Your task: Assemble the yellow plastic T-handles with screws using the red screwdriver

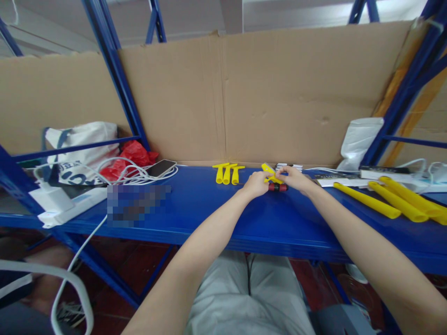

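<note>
Cardboard: A tall sheet of cardboard (296, 93) stands along the far edge, probably to screen the bench and stop small parts rolling off.
Bench: The blue bench (195, 204) spans the scene, its middle bare on the near side, leaving room for the forearms.
Tote: A white tote (101, 132) slumps far left beside a red bag (134, 156), seemingly parked clear of the work.
Tubes: Yellow tubes (366, 200) lie side by side at right, likely laid within reach of the right arm.
Left hand: The left hand (257, 183) is closed on a yellow piece, apparently to steady it.
Right hand: The right hand (295, 179) curls its fingertips in at the piece's right side; from here I cannot tell how tight the pinch is.
Screwdriver: A red-and-black screwdriver (277, 187) lies just on the near side of the hands, perhaps kept handy.
T-pieces: Three yellow T-pieces (226, 174) line up to the left, crossbars far, presumably for tidy picking.
Held piece: The held piece (268, 168) sits tilted between both hands, far centre.
</note>
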Demonstrator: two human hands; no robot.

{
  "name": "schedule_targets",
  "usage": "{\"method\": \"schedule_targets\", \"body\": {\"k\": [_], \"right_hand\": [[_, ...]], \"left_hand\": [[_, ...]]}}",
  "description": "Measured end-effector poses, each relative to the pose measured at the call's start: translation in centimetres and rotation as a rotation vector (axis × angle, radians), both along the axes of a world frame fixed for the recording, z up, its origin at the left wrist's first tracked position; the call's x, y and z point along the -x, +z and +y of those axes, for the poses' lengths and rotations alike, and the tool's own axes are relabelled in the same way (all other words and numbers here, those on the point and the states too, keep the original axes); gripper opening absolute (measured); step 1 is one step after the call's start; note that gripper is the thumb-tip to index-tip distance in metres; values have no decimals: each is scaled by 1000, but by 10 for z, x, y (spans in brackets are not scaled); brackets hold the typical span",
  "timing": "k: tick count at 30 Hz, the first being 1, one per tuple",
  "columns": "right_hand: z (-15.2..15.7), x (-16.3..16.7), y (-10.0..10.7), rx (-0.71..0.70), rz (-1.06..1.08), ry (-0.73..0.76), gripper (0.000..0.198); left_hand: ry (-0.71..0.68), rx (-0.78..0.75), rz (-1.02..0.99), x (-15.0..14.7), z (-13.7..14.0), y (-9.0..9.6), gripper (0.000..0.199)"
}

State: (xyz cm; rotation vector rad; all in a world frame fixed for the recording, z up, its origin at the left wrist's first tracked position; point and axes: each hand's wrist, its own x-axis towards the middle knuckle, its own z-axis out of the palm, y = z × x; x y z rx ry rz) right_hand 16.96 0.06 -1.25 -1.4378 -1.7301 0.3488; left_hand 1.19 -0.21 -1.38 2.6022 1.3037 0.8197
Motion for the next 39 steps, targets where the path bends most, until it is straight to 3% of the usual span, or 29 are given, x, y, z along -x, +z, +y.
{"method": "schedule_targets", "body": {"k": [10,18,25,31,39], "right_hand": [[0,-2,-2,-27,129,32,15],[3,-5,0,49,175,2,17],[2,-8,6,135,117,27,15],[-1,-8,5,124,126,44,20],[-4,-5,8,103,212,12,18]], "left_hand": [[-3,14,-6,1,0,0,40],[-71,-10,-5,3,3,-1,41],[-19,-63,-108,4,8,-1,41],[40,-54,-32,5,-2,4,41],[5,-24,36,4,-8,-2,52]]}}
